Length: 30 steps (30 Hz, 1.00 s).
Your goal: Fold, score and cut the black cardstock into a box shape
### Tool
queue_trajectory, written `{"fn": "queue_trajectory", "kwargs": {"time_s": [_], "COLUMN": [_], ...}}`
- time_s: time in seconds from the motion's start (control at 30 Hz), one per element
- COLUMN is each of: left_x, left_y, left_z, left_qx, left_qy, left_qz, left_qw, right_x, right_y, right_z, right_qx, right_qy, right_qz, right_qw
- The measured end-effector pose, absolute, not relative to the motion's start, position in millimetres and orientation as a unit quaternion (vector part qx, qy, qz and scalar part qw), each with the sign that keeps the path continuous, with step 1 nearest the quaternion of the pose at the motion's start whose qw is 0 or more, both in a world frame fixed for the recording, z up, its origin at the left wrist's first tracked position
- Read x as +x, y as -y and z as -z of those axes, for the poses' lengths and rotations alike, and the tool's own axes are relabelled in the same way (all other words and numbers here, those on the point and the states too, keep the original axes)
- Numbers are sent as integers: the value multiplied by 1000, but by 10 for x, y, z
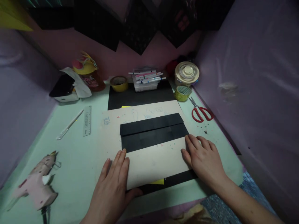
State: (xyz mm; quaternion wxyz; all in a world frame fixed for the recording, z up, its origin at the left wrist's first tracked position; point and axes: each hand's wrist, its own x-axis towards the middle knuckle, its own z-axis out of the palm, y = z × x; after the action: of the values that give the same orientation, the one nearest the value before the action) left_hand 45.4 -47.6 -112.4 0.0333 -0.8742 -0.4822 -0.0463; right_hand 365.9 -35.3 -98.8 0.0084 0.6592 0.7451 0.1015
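A folded black sheet of paper (151, 137) lies on a pale board (154, 161), one strip turned over along its far edge. My left hand (114, 180) lies open on the board, its fingertips at the near left corner of the black paper and its thumb low by the board's near edge. On the other side my right hand (203, 157) is also open, with fingertips touching the paper's near right corner. Under the board, a larger black sheet (137, 96) sticks out at the far and near sides, with slivers of yellow paper (157, 181).
Scissors with red handles (202, 114) lie at right, near green tape (182, 93) and a lidded tub (187, 73). A box of markers (146, 81) and brown tape (119, 84) stand behind. At left are a ruler (87, 121), a white craft knife (70, 125) and a glue gun (38, 183).
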Motion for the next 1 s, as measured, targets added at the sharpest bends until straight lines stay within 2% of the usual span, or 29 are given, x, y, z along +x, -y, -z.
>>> {"fn": "queue_trajectory", "kwargs": {"time_s": [0.47, 0.63, 0.73, 0.87, 1.0], "left_x": [470, 501, 664, 904, 953], "left_y": [500, 362, 212, 80, 77], "left_z": [1115, 974, 904, 1002, 1157], "left_qx": [-865, -855, -861, -898, -902], "left_qy": [498, 511, 499, 437, 427], "left_qz": [57, 90, 97, 46, 22], "left_qw": [15, 6, 13, -31, -69], "right_x": [3721, 3763, 3515, 3045, 2829], "right_y": [361, 240, 162, 133, 139], "right_z": [1051, 921, 874, 987, 1163], "right_qx": [700, 664, 580, 457, 440], "right_qy": [-703, -730, -797, -879, -885], "right_qz": [-127, -116, -67, 39, 92], "right_qw": [-4, -107, -157, -132, -122]}}
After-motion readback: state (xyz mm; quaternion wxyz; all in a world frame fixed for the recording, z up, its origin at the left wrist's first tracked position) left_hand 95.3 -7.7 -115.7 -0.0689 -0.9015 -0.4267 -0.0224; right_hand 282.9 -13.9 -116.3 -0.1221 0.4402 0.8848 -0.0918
